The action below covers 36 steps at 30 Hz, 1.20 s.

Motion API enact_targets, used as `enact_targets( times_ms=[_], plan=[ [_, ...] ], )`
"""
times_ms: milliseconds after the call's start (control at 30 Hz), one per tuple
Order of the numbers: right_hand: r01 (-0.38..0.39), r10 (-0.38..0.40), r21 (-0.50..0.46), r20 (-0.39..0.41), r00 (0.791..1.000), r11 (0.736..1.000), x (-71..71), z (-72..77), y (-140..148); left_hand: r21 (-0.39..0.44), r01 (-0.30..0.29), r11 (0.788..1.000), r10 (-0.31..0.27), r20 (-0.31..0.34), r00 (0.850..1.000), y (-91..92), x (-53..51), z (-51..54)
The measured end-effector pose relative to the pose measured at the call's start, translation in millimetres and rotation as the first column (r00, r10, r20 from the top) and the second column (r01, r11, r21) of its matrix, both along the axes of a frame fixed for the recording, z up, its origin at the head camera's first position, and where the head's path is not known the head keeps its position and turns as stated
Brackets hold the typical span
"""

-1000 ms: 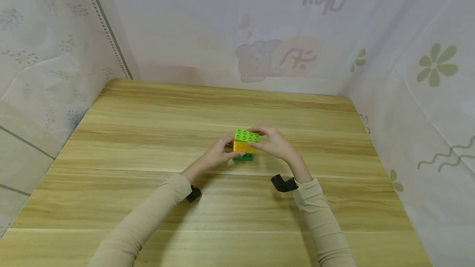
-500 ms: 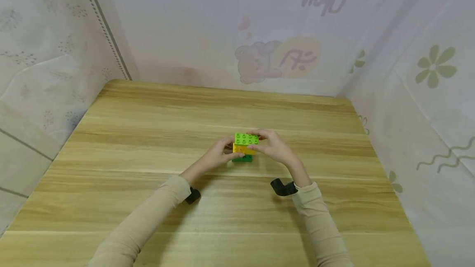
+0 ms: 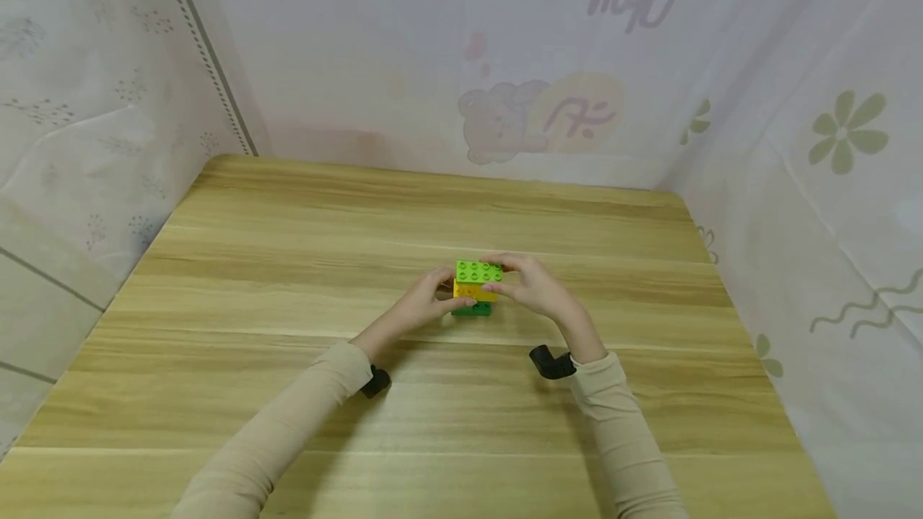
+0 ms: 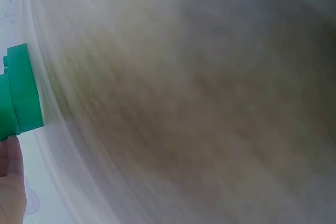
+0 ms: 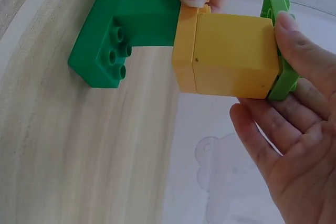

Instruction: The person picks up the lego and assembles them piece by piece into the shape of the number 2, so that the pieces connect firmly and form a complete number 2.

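Observation:
A stack of toy building bricks stands on the table, held from both sides. At its base are dark green bricks, with bare studs showing in the right wrist view. Over them sit an orange-yellow brick and a yellow block. A light green brick with studs is on top, overhanging the yellow block on one side. My left hand grips the middle of the stack, thumb on the near side. The thumb and fingers of my right hand pinch the light green brick. The left wrist view shows only dark green bricks and fingertips.
The wooden table stretches around the stack on all sides. A printed curtain hangs behind it and along both sides. Black wrist devices sit at both cuffs.
My right hand has lowered slightly, bringing the light green brick down onto the yellow block. My left hand keeps its grip on the stack with hardly any movement.

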State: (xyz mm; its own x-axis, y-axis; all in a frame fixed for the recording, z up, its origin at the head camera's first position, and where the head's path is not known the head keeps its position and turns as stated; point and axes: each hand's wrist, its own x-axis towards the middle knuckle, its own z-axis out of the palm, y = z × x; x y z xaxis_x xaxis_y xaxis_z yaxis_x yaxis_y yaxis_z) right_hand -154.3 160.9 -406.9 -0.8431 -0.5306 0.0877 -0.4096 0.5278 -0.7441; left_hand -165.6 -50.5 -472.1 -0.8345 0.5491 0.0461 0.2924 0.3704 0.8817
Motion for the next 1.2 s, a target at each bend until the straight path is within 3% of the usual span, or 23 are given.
enact_targets(
  times_ms=[233,767,967,1200],
  plan=[
    [0.021,-0.022,0.003,0.082,0.996,1.000,3.4,-1.5,2,0.018,0.004,1.000,-0.004,0.006,1.000,0.6,2.2,-0.7],
    [0.063,-0.070,0.055,0.127,0.989,0.996,3.6,5.5,1,0.021,-0.013,1.000,0.012,0.034,0.999,1.9,1.4,1.1],
    [0.066,-0.067,0.014,0.147,0.987,0.998,0.6,0.5,2,0.027,-0.006,1.000,0.005,0.033,0.999,0.2,0.5,0.8],
    [0.082,-0.051,-0.133,0.221,0.974,0.988,-2.5,-12.2,2,0.011,-0.019,1.000,0.019,0.032,0.999,-1.3,1.4,0.2]
  ],
)
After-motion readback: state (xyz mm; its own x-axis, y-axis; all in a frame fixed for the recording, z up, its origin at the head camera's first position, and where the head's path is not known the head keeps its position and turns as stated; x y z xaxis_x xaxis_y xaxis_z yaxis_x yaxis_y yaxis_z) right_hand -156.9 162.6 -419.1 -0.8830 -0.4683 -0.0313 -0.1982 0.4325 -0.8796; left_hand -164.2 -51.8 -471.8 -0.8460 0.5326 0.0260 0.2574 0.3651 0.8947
